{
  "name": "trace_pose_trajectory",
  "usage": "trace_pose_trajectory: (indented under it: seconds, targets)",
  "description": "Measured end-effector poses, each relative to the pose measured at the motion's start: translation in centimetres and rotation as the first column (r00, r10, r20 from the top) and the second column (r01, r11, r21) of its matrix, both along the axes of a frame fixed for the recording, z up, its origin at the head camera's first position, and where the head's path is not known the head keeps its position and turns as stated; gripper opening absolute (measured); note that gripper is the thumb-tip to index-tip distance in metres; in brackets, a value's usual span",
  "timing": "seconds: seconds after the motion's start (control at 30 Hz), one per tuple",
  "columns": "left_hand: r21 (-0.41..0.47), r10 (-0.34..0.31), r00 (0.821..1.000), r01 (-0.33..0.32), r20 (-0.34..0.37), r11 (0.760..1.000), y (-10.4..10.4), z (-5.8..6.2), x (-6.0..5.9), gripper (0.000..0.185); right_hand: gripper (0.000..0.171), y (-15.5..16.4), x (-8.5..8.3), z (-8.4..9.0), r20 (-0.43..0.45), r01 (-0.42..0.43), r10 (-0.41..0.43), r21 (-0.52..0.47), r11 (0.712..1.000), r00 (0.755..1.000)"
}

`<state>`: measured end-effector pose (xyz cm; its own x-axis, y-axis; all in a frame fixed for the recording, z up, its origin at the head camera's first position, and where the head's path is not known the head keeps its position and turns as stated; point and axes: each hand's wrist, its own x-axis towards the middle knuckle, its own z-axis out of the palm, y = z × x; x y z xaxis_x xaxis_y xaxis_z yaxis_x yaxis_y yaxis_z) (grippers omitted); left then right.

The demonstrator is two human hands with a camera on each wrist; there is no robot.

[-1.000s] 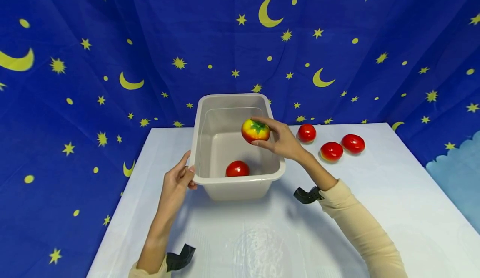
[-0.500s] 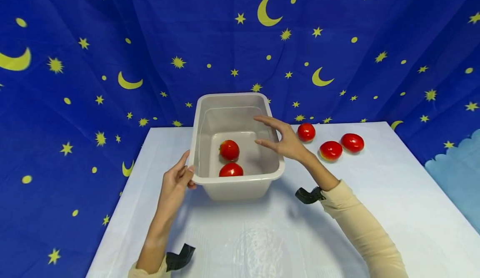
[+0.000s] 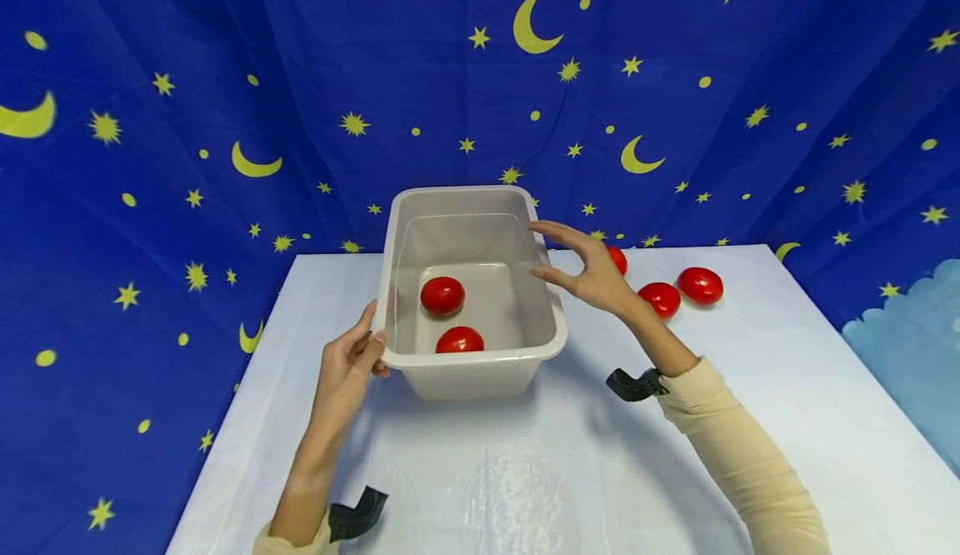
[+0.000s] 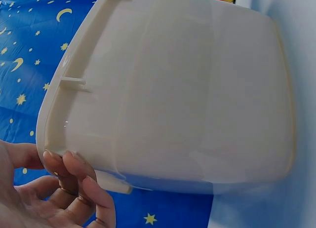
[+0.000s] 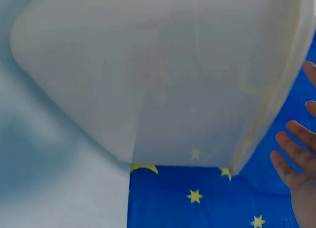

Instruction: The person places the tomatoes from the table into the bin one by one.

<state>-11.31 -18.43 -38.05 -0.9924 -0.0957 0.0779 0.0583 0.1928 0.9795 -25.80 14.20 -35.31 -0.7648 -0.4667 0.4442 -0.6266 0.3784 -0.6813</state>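
- We see a rectangular beige plastic tub (image 3: 468,363) at the centre of the head view, standing on a white table (image 3: 540,472) in front of a blue cloth backdrop with yellow moons and stars (image 3: 150,80).
- Left hand (image 3: 348,363): it grips the tub's near left corner, thumb over the rim, fingers curled under the lip. The left wrist view shows the fingertips (image 4: 74,164) tucked under the flange.
- Right hand (image 3: 592,272): it hovers over the tub's right rim, fingers spread and loosely arched, holding nothing. We cannot tell whether it brushes the rim.
- Two glossy round red tomatoes lie inside the tub: one mid-floor (image 3: 442,295), one against the near wall (image 3: 460,340), close to each other.
- Three more red tomatoes sit on the table right of the tub: one half hidden behind the right hand (image 3: 618,260), then one just beyond it (image 3: 660,299), then the farthest right (image 3: 700,285).
- Handling, our judgement: the tub looks light and stiff, with smooth walls that could slip; the rolled rim is the sure hold, best at two opposite sides.
- The tomatoes look smooth, round and prone to rolling; a cupped grasp from above around the widest part suits them. We cannot tell whether they are real or soft.
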Motion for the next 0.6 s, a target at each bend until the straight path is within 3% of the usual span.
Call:
trace_pose_trajectory:
  seconds: [0.3,0.6]
  targets:
    - [0.005,-0.016,1.000,0.016,-0.001,1.000,-0.1,0.0,0.0,0.052,0.060,2.7,-0.2,0.7,0.053,0.104,-0.102,-0.043,0.994,0.993]
    - [0.010,-0.004,1.000,0.005,-0.007,1.000,-0.1,-0.1,-0.1,0.052,0.061,5.1,0.0,0.2,0.020,0.116,-0.115,-0.124,0.986,0.993]
